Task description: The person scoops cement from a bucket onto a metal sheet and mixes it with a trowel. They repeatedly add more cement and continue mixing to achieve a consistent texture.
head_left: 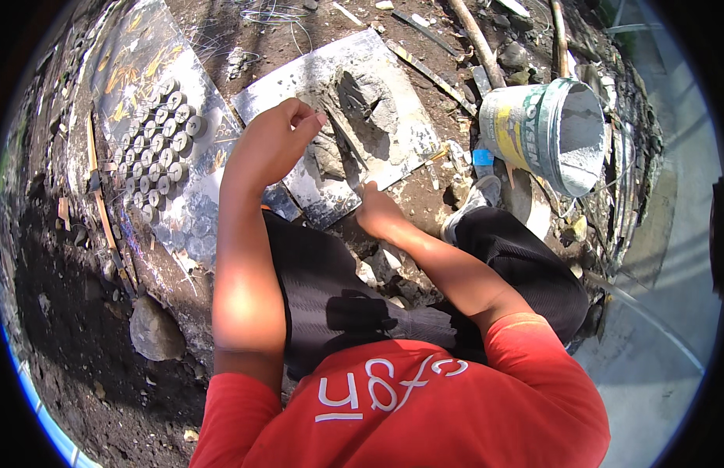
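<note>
My right hand [381, 210] grips the near end of a narrow, mortar-coated tool [345, 136], perhaps a trowel. Its long part lies against the heap of wet grey mortar [371, 102] on a mortar-smeared board [333, 202]. My left hand [286, 137] hangs above the board's left edge, thumb and fingers curled close together. Whether it pinches something small cannot be seen. Left of it, several small grey mortar cylinders [157, 142], with bits of wire showing at their tops, stand in rows on a second flat sheet [204, 193].
A mortar-coated plastic bucket [514, 126] lies tipped at the right, near my shoe [476, 202]. Thin wire [274, 13] lies loose at the far side. Wooden strips [432, 76], a pole [476, 41] and a large stone [157, 329] rest on the dirt. Concrete paving [660, 292] runs along the right.
</note>
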Tool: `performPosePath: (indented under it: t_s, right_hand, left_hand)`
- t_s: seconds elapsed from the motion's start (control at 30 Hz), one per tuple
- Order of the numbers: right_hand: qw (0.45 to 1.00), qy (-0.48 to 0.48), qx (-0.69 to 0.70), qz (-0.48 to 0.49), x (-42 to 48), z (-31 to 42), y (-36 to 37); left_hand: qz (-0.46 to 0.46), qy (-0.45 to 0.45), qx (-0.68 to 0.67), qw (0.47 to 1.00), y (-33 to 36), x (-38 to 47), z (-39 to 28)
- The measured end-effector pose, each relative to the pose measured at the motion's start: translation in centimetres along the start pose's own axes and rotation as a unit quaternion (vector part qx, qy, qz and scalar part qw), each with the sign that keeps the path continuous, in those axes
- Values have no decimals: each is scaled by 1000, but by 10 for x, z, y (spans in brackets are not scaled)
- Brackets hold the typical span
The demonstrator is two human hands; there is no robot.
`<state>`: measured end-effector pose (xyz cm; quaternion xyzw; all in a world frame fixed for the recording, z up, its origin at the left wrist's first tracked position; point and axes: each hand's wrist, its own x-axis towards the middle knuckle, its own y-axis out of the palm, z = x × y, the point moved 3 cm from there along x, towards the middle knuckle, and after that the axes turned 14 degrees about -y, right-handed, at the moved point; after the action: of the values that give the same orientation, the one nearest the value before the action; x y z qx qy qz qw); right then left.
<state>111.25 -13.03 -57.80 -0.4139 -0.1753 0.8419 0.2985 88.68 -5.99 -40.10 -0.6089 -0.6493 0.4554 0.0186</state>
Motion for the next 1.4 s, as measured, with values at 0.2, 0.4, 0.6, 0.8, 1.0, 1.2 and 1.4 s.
performPosePath:
  t_s: [0.2, 0.4, 0.6, 0.8, 1.0, 1.2, 1.4]
  right_hand:
    - [998, -41, 14, -36, 16, 16, -17]
    - [999, -49, -4, -7, 15, 19, -9]
    - [999, -27, 2, -39, 12, 13, -18]
    - [999, -43, -22, 7, 8, 11, -10]
    - [997, -19, -58, 43, 1, 14, -16]
    - [996, -64, -67, -3, 1, 28, -40]
    - [994, -45, -79, 62, -3, 33, -26]
  left_hand:
    - [11, 5, 14, 1000, -2, 0, 1]
    - [-3, -14, 24, 1000, -5, 2, 3]
    - [2, -11, 36, 999, -2, 3, 3]
    - [4, 0, 31, 1000, 1, 9, 1]
    - [12, -42, 31, 999, 1, 6, 3]
    - [0, -28, 28, 999, -2, 5, 3]
    - [-10, -18, 19, 1000, -5, 3, 5]
